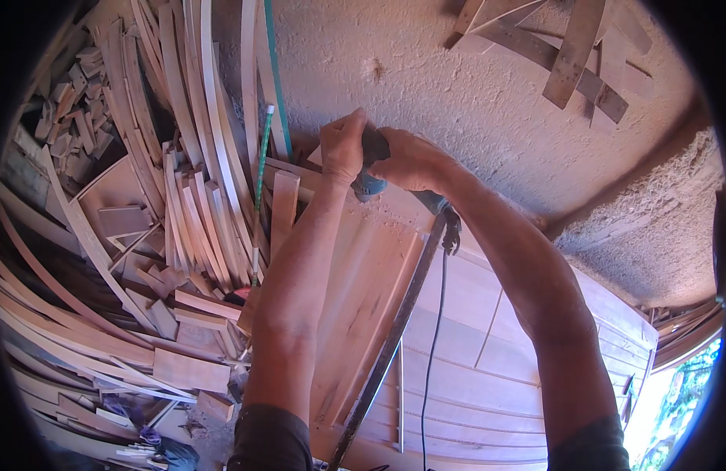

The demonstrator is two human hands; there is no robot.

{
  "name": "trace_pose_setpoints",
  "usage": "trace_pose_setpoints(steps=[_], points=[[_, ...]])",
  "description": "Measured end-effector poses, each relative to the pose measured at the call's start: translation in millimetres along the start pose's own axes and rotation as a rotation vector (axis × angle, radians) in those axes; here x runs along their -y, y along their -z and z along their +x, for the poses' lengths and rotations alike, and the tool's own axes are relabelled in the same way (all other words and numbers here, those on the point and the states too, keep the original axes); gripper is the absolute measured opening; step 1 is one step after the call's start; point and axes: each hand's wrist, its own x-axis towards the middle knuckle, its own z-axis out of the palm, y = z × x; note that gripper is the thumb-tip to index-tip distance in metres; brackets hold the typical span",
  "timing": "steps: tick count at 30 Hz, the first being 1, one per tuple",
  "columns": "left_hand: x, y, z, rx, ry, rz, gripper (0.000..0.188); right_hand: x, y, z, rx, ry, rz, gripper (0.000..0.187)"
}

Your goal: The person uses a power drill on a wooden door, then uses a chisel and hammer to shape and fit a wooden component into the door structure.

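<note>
Both hands (379,157) clasp a blue-grey power tool (368,182) on wood

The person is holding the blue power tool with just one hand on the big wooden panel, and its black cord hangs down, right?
Not quite. The head view shows both hands on the blue power tool: the left hand and the right hand share the grip. The rest holds: it sits on the big wooden panel, and the black cord hangs down.

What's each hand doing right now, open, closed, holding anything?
Left hand: closed on the front of the power tool.
Right hand: closed on the tool's body, above the wooden panel.
</note>
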Motion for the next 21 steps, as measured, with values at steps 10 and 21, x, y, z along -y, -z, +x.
trace_pose_setpoints(steps=[10,21], points=[[9.8,1.8,-4.7,0.002,0.016,0.004,0.038,-5.3,-7.9,-1.1,-0.007,0.018,0.019,0.05],[25.8,3.4,-6.8,-0.036,-0.017,0.084,0.038,-18.2,-18.2,4.7,-0.012,0.024,0.023,0.046]])
